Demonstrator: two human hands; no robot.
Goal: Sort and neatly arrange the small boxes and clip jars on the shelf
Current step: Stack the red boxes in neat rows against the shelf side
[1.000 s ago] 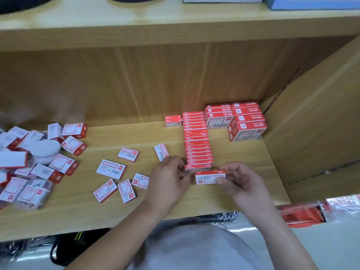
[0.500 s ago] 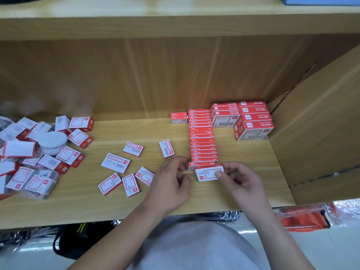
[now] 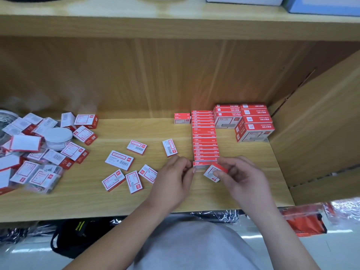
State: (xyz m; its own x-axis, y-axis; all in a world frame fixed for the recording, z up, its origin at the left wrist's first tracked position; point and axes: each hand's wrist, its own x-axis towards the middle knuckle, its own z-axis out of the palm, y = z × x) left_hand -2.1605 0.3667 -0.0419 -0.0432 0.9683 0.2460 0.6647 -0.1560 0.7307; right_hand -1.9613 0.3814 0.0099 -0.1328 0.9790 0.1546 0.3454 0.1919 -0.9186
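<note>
Pinching the small box (image 3: pixel 215 173), tilted, between fingers of the right hand (image 3: pixel 243 178) at the front end of the row (image 3: pixel 206 142) on the shelf (image 3: pixel 87 203). Level it, press flush. Brace with the left hand (image 3: pixel 173 180), fingers curled beside the row; whether holding anything, cannot tell.

Cut off or covered
At 9 o'clock the frame cuts the heap of red-and-white cardboard boxes (image 3: pixel 25 143); near 5 o'clock the right hand (image 3: pixel 245 176) covers part of its tilted red-and-white box (image 3: pixel 211 171); whether the left hand (image 3: pixel 171 178) holds anything, we cannot tell.
</note>
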